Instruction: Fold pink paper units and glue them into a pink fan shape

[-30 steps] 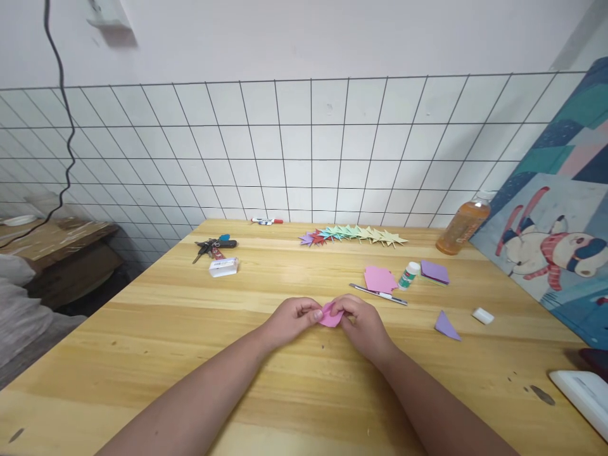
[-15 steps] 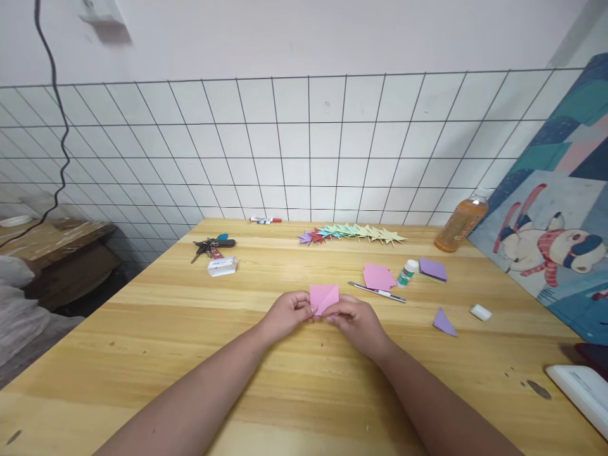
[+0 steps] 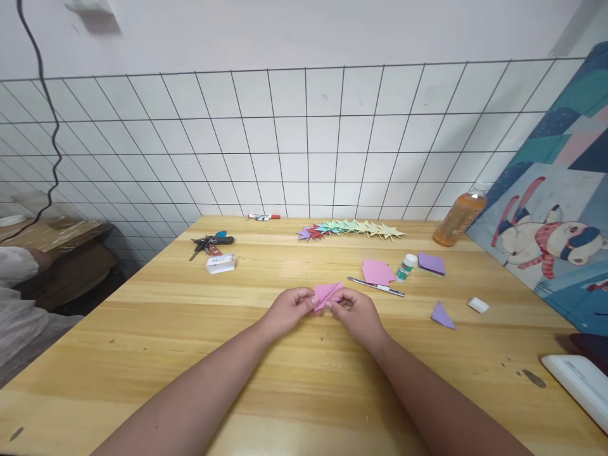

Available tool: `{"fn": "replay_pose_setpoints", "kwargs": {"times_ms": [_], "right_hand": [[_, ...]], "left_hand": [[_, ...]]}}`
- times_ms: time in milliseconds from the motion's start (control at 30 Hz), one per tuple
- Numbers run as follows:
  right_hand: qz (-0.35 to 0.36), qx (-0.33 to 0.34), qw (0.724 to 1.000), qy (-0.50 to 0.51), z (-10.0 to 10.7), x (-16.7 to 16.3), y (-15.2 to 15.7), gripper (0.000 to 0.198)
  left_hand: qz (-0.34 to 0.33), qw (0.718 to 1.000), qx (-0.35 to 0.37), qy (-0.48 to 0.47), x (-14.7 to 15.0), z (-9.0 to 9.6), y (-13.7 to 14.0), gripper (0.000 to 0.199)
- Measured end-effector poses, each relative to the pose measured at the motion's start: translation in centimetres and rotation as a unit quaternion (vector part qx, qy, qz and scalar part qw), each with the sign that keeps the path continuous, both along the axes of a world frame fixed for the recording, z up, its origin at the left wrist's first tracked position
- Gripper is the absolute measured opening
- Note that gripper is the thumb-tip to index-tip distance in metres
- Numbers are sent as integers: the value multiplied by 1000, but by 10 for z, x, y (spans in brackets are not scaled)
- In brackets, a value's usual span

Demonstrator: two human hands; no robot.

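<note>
Presently, we find both hands closed on one piece of pink paper [image 3: 327,294], held just above or against the surface [image 3: 228,392]; which of the two, we cannot tell. The left hand [image 3: 287,311] pinches the paper's left edge with its thumb in front, while the right hand [image 3: 358,315] grips the lower right, close to a diagonal fold line. We judge a skewed crease the chief risk: should either pinch slip, or the two pull unevenly, the layers could shift and set off-line. Too firm a squeeze could also crumple the thin sheet, or tear it at a corner. Beyond the hands, we note a slim pen-like tool [image 3: 376,287] lying just in front of the pink stack [image 3: 377,272]; a careless forward reach could knock it or scatter the sheets. The upright glue stick [image 3: 406,268] just beside that stack could topple if brushed. Against the frame half a second earlier, we record that the paper then showed a flatter, more open face, whereas now the right fingers cover more of its right side. Farther back, the chain of folded stars [image 3: 351,229] lies as it did, its small displacement being that of the whole view.
</note>
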State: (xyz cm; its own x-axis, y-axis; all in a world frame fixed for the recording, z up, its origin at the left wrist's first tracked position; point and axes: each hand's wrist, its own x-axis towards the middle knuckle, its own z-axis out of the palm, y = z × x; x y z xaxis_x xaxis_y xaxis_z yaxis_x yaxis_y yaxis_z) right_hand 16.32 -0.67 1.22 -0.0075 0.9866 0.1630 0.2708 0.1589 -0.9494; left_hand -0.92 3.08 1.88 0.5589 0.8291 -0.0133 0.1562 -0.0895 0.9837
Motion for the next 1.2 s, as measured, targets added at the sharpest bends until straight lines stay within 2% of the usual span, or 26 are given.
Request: {"fn": "replay_pose_setpoints", "kwargs": {"times_ms": [167, 367, 533, 733, 933, 1067, 1100, 1200], "right_hand": [[-14, -12, 999, 27, 0, 0, 1, 15], [-31, -9, 999, 14, -4, -2, 3, 14], [-39, -7, 999, 10, -7, 1, 5, 14], [-42, -19, 999, 24, -6, 0, 4, 15], [-29, -15, 999, 25, -4, -4, 3, 14], [-39, -13, 999, 28, -3, -5, 1, 15], [-45, -13, 998, 44, -2, -6, 1, 22], [-59, -41, 991, 111, 1, -7, 0, 61]], "left_hand": [[-41, 998, -41, 2, 0, 1, -1, 39], [6, 1000, -17, 23, 5, -7, 1, 32], [-40, 998, -52, -16, -3, -2, 3, 33], [-51, 997, -58, -15, -4, -3, 4, 32], [3, 1000, -1, 22, 8, -8, 0, 32], [40, 999, 9, 18, 11, -7, -1, 29], [47, 999, 8, 13, 12, -7, -2, 29], [65, 998, 2, -8, 12, -8, -2, 27]]}}
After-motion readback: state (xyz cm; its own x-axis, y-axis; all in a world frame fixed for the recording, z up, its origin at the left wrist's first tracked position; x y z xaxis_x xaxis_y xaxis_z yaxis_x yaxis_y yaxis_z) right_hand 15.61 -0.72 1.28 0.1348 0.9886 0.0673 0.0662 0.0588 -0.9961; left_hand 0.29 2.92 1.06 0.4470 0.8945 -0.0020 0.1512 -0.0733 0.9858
